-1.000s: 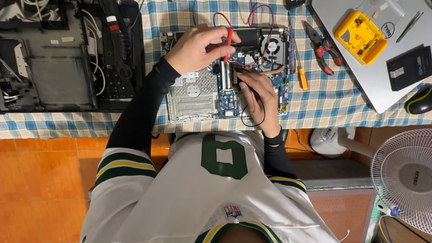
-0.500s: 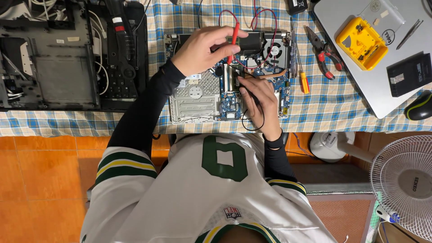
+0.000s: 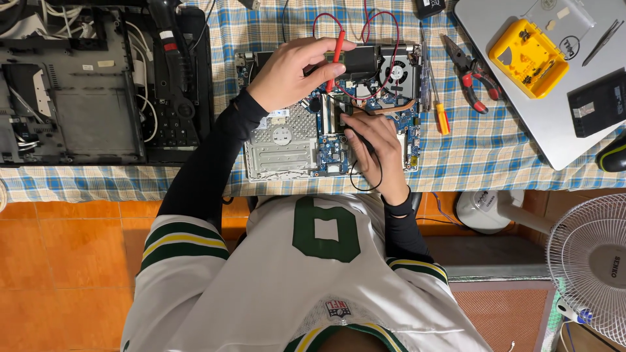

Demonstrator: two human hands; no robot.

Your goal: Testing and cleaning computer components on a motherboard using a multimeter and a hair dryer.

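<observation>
Motherboard (image 3: 326, 140), exposed on the checked bench (image 3: 489, 156), under probing: left hand (image 3: 290, 73) pinches a red probe (image 3: 336, 62) tip-down on it, right hand (image 3: 373, 146) closes on a black probe, pliers (image 3: 471, 73) and screwdriver (image 3: 435, 104) idle beside.

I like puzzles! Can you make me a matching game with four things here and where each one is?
Things:
1 red probe
2 pliers
3 yellow box
4 white fan

Places:
A on the silver laptop
B on the floor
C in the left hand
D on the checked cloth

Pairs: 1-C, 2-D, 3-A, 4-B.
</observation>
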